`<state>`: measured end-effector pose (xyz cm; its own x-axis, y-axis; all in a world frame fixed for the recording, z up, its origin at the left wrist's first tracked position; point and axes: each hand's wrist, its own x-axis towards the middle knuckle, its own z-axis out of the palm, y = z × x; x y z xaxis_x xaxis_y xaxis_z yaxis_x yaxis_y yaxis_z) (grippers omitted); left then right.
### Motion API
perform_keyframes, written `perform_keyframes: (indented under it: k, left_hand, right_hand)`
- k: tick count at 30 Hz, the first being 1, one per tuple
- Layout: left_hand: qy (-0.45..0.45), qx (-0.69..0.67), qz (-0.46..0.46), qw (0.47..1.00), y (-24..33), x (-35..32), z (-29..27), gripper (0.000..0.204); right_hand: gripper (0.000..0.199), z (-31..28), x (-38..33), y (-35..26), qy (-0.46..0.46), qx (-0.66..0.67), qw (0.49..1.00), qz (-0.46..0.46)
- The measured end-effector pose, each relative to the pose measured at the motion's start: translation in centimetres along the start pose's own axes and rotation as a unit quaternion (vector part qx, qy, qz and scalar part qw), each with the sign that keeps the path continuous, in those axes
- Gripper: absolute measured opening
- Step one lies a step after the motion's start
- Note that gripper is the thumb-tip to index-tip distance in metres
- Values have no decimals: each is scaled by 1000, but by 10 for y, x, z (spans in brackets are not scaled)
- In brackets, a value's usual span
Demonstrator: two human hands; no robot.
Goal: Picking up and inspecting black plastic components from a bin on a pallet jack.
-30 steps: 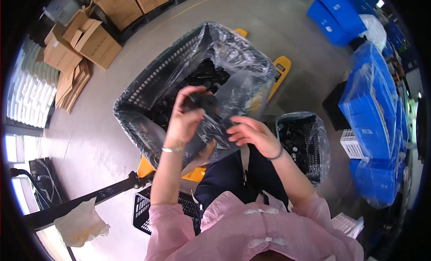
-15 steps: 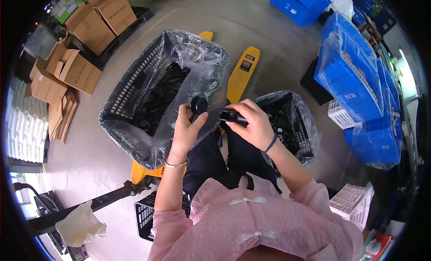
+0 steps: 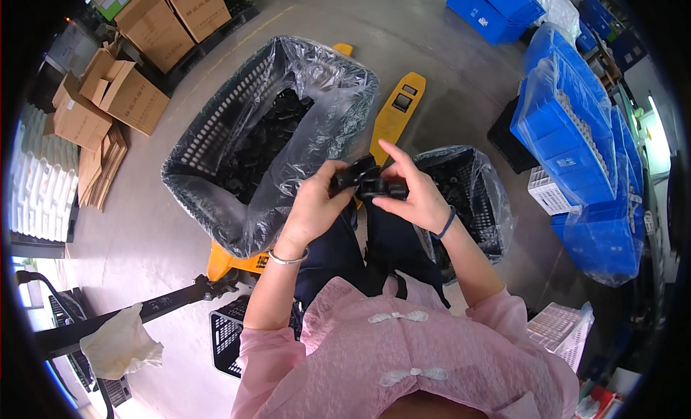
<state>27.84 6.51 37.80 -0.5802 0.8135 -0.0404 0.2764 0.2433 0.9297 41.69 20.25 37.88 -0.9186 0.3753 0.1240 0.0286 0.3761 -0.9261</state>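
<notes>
My left hand (image 3: 317, 203) grips a black plastic part (image 3: 349, 176) with a round end, between thumb and fingers. Facing it, my right hand (image 3: 423, 197) pinches another black plastic part (image 3: 383, 189), its index finger raised. The two parts meet between my hands, overlapping in the view; whether they are joined I cannot tell. Just beyond my left hand stands a big dark crate (image 3: 216, 124) lined with clear plastic, holding many black parts (image 3: 263, 142). A smaller lined crate (image 3: 484, 235) with more black parts is beside my right forearm.
The large crate rests on a yellow pallet jack (image 3: 397, 113), whose dark handle (image 3: 169, 304) reaches left with a cloth (image 3: 124, 345) over it. Blue bins (image 3: 565, 142) are stacked at right. Cardboard boxes (image 3: 137, 98) stand at far left. A black basket (image 3: 224, 340) sits near my left elbow.
My hands have come together, bringing the two black parts into contact or overlap. The left hand moved right, and the right index finger lifted. The view shifted slightly.
</notes>
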Motion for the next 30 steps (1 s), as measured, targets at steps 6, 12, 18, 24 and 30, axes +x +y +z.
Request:
perform_keyframes:
  k: [6,12,18,24,30]
  left_hand:
    - [-229,-128,57,963,-16,9,9,38]
    - [174,-73,-67,980,-161,79,-91,27]
    - [114,301,-312,894,-312,95,-144,58]
    - [60,418,-361,832,-317,159,-124,88]
    - [131,551,-257,783,-348,153,-98,83]
  right_hand:
    - [59,-16,-11,34,-80,83,993,13]
    - [60,-67,-71,113,71,43,973,216]
    - [93,-27,-90,165,-31,-257,935,244]
    - [97,74,-40,155,-126,-365,877,287]
    - [84,77,-29,155,-99,-408,864,276]
